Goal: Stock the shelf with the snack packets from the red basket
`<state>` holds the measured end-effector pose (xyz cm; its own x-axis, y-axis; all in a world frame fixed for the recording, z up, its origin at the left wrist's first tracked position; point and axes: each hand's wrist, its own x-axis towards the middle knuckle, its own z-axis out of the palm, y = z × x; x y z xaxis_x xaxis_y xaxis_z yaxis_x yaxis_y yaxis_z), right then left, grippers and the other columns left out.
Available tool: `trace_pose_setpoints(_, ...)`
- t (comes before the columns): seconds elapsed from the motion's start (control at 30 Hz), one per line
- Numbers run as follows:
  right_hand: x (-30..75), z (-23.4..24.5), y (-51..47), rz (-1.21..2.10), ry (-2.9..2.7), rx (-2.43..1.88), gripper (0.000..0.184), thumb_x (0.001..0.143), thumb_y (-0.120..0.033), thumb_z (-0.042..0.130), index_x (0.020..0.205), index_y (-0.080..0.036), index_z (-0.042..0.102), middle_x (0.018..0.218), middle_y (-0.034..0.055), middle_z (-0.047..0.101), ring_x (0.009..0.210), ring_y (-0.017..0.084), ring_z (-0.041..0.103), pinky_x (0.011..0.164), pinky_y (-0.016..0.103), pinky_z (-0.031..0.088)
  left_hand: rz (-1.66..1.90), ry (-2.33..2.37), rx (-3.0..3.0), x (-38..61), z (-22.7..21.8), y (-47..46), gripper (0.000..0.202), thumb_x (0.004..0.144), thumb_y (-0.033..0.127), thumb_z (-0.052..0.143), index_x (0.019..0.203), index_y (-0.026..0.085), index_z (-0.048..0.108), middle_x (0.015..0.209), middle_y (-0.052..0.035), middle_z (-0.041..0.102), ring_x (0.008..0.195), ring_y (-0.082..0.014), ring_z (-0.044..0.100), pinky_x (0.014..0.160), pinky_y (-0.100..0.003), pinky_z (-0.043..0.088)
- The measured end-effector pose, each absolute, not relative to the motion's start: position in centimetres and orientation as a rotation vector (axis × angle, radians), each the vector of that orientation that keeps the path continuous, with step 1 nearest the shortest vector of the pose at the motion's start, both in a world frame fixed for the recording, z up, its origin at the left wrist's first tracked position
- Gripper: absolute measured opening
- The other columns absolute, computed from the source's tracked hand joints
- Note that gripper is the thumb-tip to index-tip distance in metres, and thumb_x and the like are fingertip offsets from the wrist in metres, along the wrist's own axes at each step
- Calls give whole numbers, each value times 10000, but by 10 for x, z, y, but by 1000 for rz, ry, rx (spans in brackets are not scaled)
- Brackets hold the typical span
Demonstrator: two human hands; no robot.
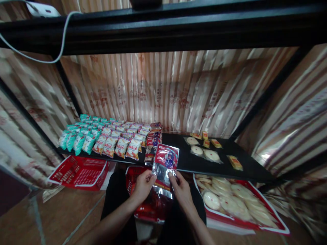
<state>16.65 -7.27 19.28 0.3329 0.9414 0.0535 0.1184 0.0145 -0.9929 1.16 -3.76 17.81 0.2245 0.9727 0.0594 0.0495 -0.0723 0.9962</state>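
A red and silver snack packet with a cartoon figure on its front is held up between my two hands. My left hand pinches its left edge, and my right hand pinches the right edge. Behind it, a column of similar dark red packets lies on the black shelf. Below my hands, partly hidden by them and the packet, a red basket with shiny red contents stands between my knees.
Left on the shelf are rows of white-orange snack bags and teal bags. Round flat cakes and small yellow packets lie to the right. A red basket stands lower left; another holds wrapped round cakes. A black beam crosses above.
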Motion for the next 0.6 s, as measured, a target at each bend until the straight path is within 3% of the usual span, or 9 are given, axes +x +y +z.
trace_pose_setpoints(0.17,175,202,-57,977,-980,-1368,445,671,-614,621,809,-191,618,675,18,651,674,209,606,609,288,486,1045,1045,1425,22,176,-20,176,778,318,552,830,161,613,768,-33,683,726,-159,629,671,-237,479)
trace_pose_setpoints(0.37,191,203,-5,929,-1045,-1355,433,686,-586,613,853,-187,611,741,31,679,685,199,616,632,288,484,1087,1223,1520,32,173,12,428,780,257,551,1200,178,524,1051,-74,640,709,-131,612,716,-281,512)
trace_pose_setpoints(0.47,197,204,31,885,-1097,-1411,461,677,-602,596,849,-174,604,692,25,659,634,184,592,578,271,458,1159,1244,1590,37,176,32,515,770,193,543,1278,170,463,1202,-113,559,882,-164,616,831,-329,511)
trace_pose_setpoints(0.6,204,204,81,787,-1215,-1508,444,701,-595,553,813,-168,601,664,22,639,596,170,571,551,261,428,1183,1287,1705,45,180,62,374,769,132,526,1138,164,576,1244,-120,518,1131,-218,534,949,-370,472)
